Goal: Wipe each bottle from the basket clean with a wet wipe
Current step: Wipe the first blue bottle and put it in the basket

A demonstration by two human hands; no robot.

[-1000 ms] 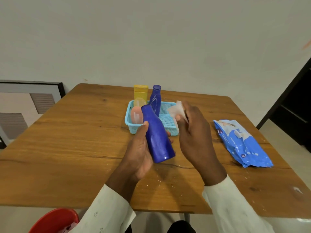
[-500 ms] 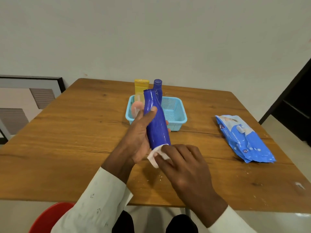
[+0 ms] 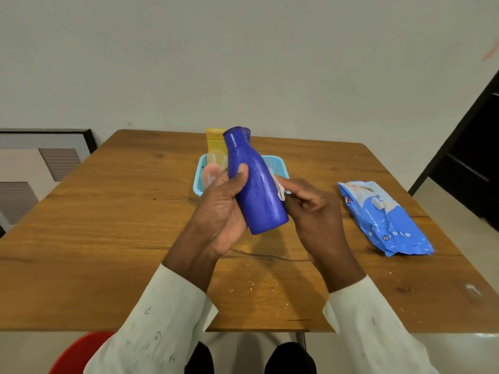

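One blue bottle (image 3: pixel 255 184) gripped in left hand (image 3: pixel 218 211) at frame centre, right hand (image 3: pixel 310 209) pinching one white wipe (image 3: pixel 279 188) against it, one turquoise basket (image 3: pixel 199 182) behind holding one yellow bottle (image 3: pixel 215 140), one wipes pack (image 3: pixel 383 217) at right

The blue bottle (image 3: pixel 253 184) and left hand (image 3: pixel 221 209) hide most of the basket (image 3: pixel 278 164) at frame centre. A second blue bottle (image 3: pixel 247 131) barely peeks out behind. The wipe (image 3: pixel 279 188) mostly disappears behind the bottle.

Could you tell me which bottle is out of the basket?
The large blue bottle, gripped by the left hand; the yellow bottle stands in the basket.
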